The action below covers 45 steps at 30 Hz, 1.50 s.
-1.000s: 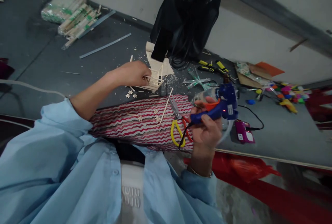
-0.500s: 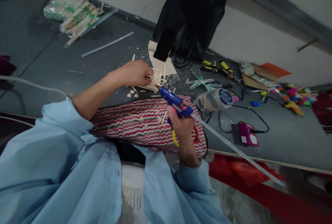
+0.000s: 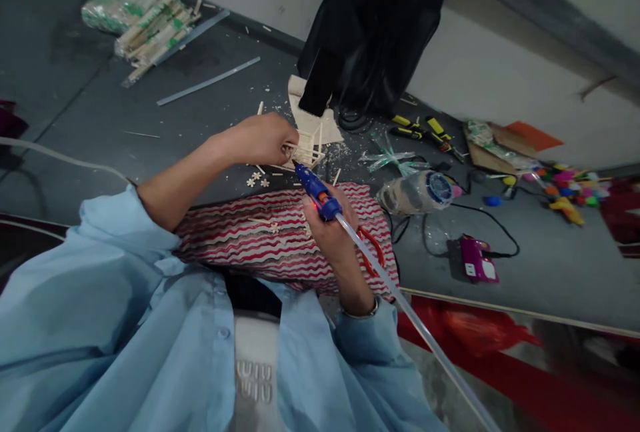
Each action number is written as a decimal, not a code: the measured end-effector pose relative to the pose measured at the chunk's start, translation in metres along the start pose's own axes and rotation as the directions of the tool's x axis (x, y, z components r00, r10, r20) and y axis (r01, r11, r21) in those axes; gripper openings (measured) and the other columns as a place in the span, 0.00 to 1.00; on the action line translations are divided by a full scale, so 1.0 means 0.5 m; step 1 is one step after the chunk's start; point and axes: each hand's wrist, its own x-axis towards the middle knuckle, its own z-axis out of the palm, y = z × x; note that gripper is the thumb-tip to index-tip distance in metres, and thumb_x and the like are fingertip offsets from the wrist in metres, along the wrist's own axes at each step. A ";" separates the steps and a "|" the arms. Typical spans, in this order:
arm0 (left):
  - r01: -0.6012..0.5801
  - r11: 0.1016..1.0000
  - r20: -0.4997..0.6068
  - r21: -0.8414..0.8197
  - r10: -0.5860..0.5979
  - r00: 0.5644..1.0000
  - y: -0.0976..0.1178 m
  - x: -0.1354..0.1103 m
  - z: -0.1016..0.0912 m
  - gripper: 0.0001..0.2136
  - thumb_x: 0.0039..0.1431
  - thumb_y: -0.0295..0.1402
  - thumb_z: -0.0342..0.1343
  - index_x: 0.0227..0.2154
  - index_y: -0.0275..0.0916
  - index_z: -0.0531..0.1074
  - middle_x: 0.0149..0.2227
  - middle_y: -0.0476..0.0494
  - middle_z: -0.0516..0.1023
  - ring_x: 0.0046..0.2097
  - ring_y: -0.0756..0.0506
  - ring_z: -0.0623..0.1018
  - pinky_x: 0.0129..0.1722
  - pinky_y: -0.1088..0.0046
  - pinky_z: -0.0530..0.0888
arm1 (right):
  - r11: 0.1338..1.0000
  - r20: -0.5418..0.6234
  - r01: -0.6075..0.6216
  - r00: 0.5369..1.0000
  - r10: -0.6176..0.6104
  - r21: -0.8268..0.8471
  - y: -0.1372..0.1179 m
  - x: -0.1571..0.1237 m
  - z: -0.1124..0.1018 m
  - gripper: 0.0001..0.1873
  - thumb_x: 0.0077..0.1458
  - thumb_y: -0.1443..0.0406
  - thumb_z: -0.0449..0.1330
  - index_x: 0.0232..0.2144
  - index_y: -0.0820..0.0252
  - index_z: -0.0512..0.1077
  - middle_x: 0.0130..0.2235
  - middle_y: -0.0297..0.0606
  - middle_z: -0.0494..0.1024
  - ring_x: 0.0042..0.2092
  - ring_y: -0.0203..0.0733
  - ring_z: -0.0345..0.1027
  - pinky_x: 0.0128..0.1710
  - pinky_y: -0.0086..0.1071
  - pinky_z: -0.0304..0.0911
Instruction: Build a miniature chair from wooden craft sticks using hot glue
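Observation:
My right hand (image 3: 330,225) is closed round a blue hot glue gun (image 3: 316,190), whose nozzle points up and left. A long clear glue stick (image 3: 415,319) sticks out of its back end. The nozzle is close to a small frame of thin wooden sticks (image 3: 311,152); I cannot tell whether it touches. My left hand (image 3: 267,140) pinches at the left side of that frame, its fingertips partly hidden. Small wooden flower shapes (image 3: 257,179) lie just below the left hand. More pieces rest on a red-and-white wavy-striped cloth (image 3: 225,235) under the right hand.
A dark phone (image 3: 320,82) leans against a black bag (image 3: 370,39) behind the frame. To the right are a clear plastic bottle (image 3: 415,191), yellow-black cutters (image 3: 423,131), a purple box (image 3: 479,260) and colourful pompoms (image 3: 565,182). Bagged sticks (image 3: 155,29) lie at the back left.
The glue gun has shifted left and turned, its nozzle now nearer my left fingertips. Its glue stick has swung to a steeper slant. My left hand stays almost where it was.

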 end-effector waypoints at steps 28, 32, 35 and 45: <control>0.015 1.000 0.012 0.014 -0.015 1.000 -0.004 0.003 0.002 0.16 0.56 0.35 0.53 0.42 0.37 0.81 0.36 0.43 0.82 0.41 0.44 0.79 0.36 0.71 0.64 | 0.997 -0.065 0.066 0.996 -0.068 -0.040 0.004 0.000 0.018 0.14 0.63 0.56 0.62 0.47 0.56 0.76 0.42 0.40 0.84 0.43 0.45 0.79 0.47 0.38 0.73; 0.007 1.000 0.006 0.000 -0.007 1.000 -0.005 0.003 0.002 0.16 0.56 0.34 0.53 0.42 0.38 0.81 0.35 0.44 0.82 0.41 0.44 0.79 0.37 0.71 0.65 | 0.999 -0.051 0.038 0.998 -0.039 -0.028 0.004 -0.001 0.019 0.14 0.63 0.57 0.62 0.47 0.55 0.76 0.42 0.40 0.84 0.44 0.45 0.79 0.48 0.38 0.73; 0.004 1.000 0.002 -0.006 -0.004 1.000 -0.006 0.003 0.003 0.16 0.56 0.35 0.53 0.42 0.38 0.81 0.36 0.43 0.83 0.41 0.43 0.79 0.37 0.71 0.65 | 0.999 -0.048 0.024 0.999 -0.026 -0.028 0.004 -0.001 0.020 0.14 0.63 0.56 0.62 0.47 0.55 0.76 0.42 0.40 0.84 0.44 0.45 0.79 0.48 0.38 0.73; 0.000 1.000 0.012 -0.007 0.000 1.000 -0.005 0.002 0.001 0.16 0.56 0.34 0.53 0.42 0.38 0.82 0.36 0.43 0.83 0.41 0.43 0.80 0.36 0.71 0.65 | 1.000 -0.031 0.008 0.999 -0.009 -0.028 0.001 0.000 0.020 0.14 0.63 0.55 0.61 0.46 0.55 0.76 0.42 0.41 0.84 0.44 0.46 0.79 0.48 0.39 0.74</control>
